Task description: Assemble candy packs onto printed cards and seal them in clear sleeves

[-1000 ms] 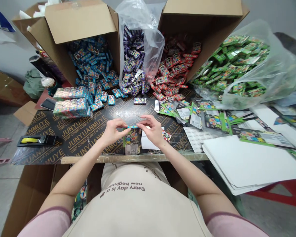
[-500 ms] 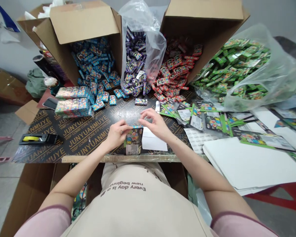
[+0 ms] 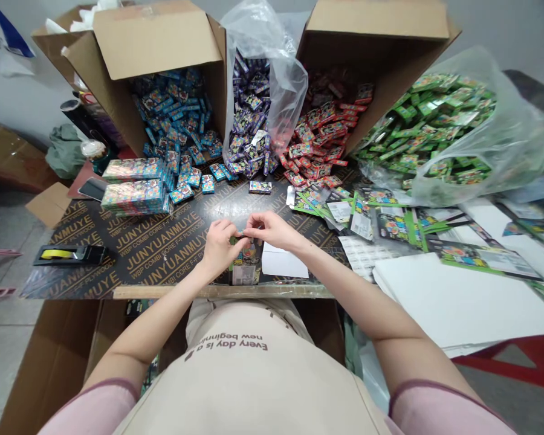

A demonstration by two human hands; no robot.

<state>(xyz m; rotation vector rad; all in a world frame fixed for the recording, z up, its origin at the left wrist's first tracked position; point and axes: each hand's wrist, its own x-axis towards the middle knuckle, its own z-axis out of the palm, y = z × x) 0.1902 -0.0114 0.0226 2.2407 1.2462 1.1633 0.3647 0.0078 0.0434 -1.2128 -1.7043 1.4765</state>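
- Near the tabletop's left corner we see a black tape dispenser (image 3: 70, 255) with a yellow roll.
- Behind it, along the left edge, sit glossy, film-wrapped brick-shaped bundles (image 3: 133, 196).
- An open brown cardboard box (image 3: 158, 39) at the far edge spills small blue boxes (image 3: 176, 109) onto the tabletop (image 3: 163, 257), whose smooth dark plywood reads "JUNYUANMUYE" and "WBP COMBI CORE F-F PLYWOOD" in slanted rows.
- Our left hand (image 3: 220, 244) bends its thumb and fingers at the far end of a dark packet (image 3: 246, 269).
- That flat-faced, rectangular packet lies by the front edge, near its middle; its long axis runs from that edge toward the far side. It bears colourful lettering too small to read and a pale label panel.
- Our cream apron (image 3: 263, 386) reads "Every day is a new", the last word partly lost.
- Beyond, a crinkled clear bag (image 3: 254, 24) holds purple boxes (image 3: 249, 127).
- Our right hand (image 3: 269, 228) meets the left, fingertips together; we cannot tell what they pinch.
- Beside the packet lies white paper (image 3: 283, 261).
- Farther right come red boxes (image 3: 317, 136), flat printed pouches (image 3: 399, 226), green boxes (image 3: 435, 115) in clear plastic, and smooth white sheets (image 3: 462, 296) overhanging the front edge.
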